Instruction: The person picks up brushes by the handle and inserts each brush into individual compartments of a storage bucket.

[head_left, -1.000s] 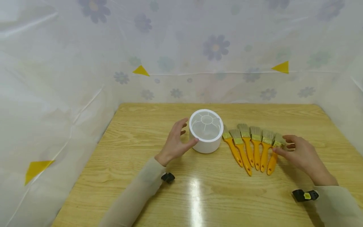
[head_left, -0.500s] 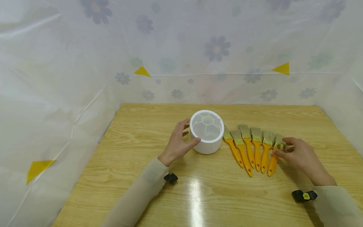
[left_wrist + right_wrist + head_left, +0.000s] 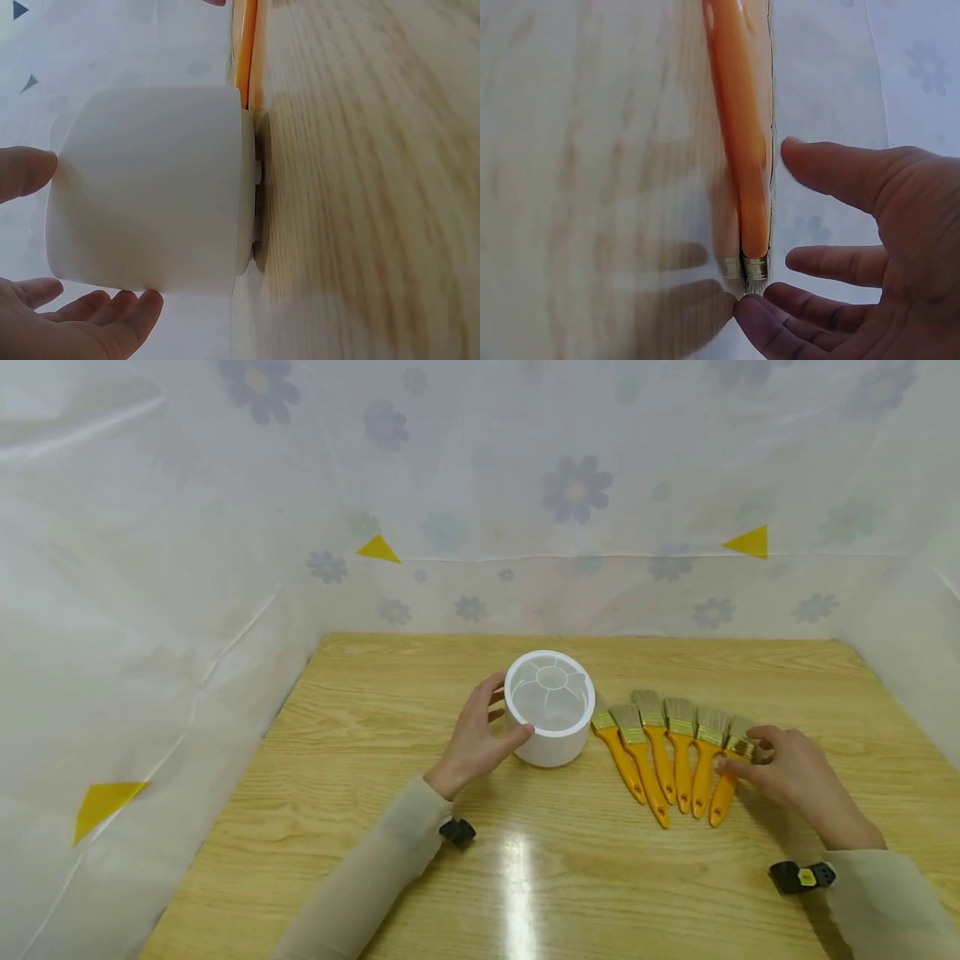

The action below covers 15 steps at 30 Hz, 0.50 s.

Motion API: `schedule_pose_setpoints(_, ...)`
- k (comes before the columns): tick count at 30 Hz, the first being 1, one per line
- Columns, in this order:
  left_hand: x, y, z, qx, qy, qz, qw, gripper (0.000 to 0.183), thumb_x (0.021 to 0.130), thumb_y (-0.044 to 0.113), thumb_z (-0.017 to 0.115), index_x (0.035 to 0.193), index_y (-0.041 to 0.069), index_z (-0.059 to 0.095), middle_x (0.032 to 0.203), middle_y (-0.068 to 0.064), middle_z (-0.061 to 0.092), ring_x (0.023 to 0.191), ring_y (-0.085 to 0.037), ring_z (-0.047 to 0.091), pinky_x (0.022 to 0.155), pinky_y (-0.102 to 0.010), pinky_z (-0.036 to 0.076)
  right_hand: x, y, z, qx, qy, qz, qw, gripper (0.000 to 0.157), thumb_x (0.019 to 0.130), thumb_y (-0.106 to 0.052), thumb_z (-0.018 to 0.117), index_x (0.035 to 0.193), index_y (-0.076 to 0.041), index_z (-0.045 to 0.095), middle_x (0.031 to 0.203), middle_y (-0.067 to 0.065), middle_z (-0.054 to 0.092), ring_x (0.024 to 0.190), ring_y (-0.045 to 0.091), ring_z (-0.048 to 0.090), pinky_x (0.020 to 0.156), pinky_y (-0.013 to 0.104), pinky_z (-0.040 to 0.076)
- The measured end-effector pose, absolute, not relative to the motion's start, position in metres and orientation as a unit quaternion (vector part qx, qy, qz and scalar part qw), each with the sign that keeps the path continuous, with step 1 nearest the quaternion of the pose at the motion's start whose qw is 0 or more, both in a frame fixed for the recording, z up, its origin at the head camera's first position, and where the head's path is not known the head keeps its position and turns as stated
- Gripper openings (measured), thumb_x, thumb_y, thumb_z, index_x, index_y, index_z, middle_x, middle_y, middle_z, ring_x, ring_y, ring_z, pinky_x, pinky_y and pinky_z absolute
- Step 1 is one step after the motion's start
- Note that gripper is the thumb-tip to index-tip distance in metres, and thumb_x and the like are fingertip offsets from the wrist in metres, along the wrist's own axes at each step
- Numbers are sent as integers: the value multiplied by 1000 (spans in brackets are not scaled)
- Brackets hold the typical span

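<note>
A white round tub (image 3: 551, 750) stands on the table, its open top showing a ring with spokes inside. My left hand (image 3: 478, 737) holds its left side, thumb at the front rim and fingers along the wall. The left wrist view shows the thumb on the tub's rim and fingertips by its side. Several paintbrushes (image 3: 681, 764) with orange handles lie fanned out, bristles away from me. Beside the rightmost paintbrush (image 3: 723, 800) is my right hand (image 3: 798, 781). In the right wrist view its fingers spread near the metal band and bristles, the thumb apart from the handle (image 3: 739, 127).
The wooden table (image 3: 420, 877) runs back to a flower-patterned plastic sheet (image 3: 480, 485). Another sheet (image 3: 150, 635) rises along the left edge. Yellow triangles (image 3: 748, 542) mark the sheets. The leftmost paintbrush head lies right beside the tub.
My left hand has moved slightly right and closed in around the tub. My right hand has edged a little left beside the rightmost paintbrush. The head view has shifted slightly.
</note>
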<state>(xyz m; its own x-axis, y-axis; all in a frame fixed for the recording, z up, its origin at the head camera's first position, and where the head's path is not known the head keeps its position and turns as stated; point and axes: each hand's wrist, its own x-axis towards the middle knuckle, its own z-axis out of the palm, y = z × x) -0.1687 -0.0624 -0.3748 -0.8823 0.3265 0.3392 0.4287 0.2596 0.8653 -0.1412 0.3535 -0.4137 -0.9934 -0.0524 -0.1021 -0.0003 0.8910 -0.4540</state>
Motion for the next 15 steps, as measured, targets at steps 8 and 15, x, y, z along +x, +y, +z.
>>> schedule_pose_setpoints(8,-168,-62,-375,-239,-794,-557,42,73,84,7,71,144,-6,30,140,-25,38,124,-40,44,98,-54,43,-140,353,-414,-13,972,-223,67,92,85,-59,62,131,19,40,114,45,50,98,55,53,66,54,50)
schedule_pose_setpoints(15,-180,-63,-395,-238,-793,-559,49,76,83,10,74,146,0,31,141,-21,39,125,-38,44,98,-54,43,-140,353,-415,-18,972,-225,69,92,85,-57,63,130,20,40,113,44,50,97,55,53,67,55,49)
